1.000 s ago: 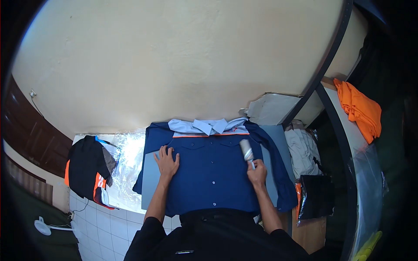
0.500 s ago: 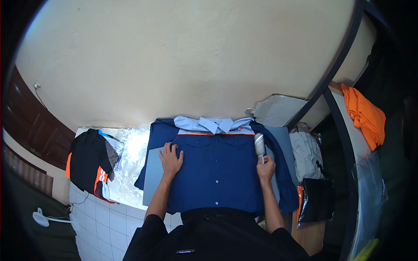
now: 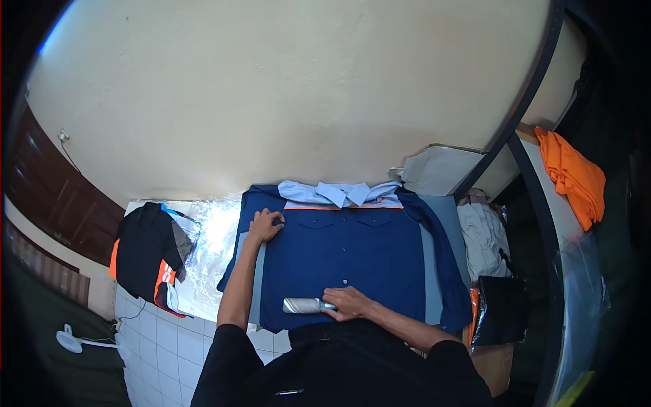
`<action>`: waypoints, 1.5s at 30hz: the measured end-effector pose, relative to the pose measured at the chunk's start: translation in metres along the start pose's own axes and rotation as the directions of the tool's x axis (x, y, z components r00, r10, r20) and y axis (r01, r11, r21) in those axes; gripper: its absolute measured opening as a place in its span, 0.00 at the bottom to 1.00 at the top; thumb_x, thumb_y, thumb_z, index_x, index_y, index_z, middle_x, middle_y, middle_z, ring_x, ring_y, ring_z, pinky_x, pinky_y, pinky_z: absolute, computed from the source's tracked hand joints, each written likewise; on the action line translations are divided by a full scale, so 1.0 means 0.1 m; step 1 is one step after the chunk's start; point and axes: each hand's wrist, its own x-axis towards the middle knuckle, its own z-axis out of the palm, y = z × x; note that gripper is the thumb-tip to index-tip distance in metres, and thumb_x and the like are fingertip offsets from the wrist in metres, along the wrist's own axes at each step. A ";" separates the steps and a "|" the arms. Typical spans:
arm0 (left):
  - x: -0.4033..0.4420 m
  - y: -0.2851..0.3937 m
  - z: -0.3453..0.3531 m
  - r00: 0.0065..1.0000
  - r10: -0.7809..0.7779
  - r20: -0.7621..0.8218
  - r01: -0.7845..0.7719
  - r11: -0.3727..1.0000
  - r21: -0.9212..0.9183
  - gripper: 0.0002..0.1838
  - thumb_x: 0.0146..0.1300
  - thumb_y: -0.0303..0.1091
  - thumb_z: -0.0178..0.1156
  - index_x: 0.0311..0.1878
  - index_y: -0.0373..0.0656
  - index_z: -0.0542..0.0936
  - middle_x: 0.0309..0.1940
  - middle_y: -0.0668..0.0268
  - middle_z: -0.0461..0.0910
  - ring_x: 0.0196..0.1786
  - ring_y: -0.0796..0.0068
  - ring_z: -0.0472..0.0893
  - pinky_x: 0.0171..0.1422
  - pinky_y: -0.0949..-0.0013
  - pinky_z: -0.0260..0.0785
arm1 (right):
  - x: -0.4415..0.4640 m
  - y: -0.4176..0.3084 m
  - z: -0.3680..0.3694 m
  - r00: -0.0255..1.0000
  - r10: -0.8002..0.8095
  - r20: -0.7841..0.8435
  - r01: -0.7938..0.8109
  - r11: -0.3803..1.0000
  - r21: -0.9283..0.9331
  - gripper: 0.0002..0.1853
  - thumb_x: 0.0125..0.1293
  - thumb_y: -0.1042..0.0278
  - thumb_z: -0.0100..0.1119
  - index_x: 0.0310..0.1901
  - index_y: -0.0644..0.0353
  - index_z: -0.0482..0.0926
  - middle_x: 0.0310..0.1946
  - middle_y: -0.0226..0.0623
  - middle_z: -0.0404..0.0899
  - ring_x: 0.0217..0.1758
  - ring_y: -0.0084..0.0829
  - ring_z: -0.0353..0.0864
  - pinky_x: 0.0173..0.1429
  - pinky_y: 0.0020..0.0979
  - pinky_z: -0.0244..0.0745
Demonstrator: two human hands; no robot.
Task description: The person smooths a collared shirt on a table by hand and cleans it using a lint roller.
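A navy work shirt (image 3: 325, 254) with a light grey yoke and collar and thin orange piping lies front up, spread flat on a grey board (image 3: 434, 271). Low on its front, my right hand (image 3: 348, 303) grips a lint roller (image 3: 302, 306) by the handle, its pale striped roll pointing left and resting on the cloth. My left hand (image 3: 266, 224) is at the shirt's upper left, beside the chest and sleeve. Its fingers are curled in and appear to pinch the fabric there.
A black and orange garment (image 3: 146, 251) and shiny clear plastic (image 3: 215, 234) lie on the left. Right of the board are a light grey garment (image 3: 483, 234) and a black packaged item (image 3: 500, 308). Orange folded cloth (image 3: 573, 176) rests on a shelf; a wall stands behind.
My right hand has brought the lint roller from the shirt's right edge down and left to the lower front, turning it sideways. My left hand moved slightly up, its fingers curling from spread.
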 end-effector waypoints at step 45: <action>0.65 -0.35 -0.03 0.900 -0.077 0.429 0.279 0.857 -0.433 0.22 0.77 0.41 0.48 0.63 0.59 0.89 0.53 0.69 0.80 0.48 0.73 0.71 0.60 0.63 0.70 | 1.23 0.24 0.35 0.876 0.472 -0.101 -0.468 0.881 0.066 0.16 0.68 0.56 0.72 0.45 0.62 0.88 0.46 0.52 0.91 0.50 0.61 0.90 0.55 0.55 0.84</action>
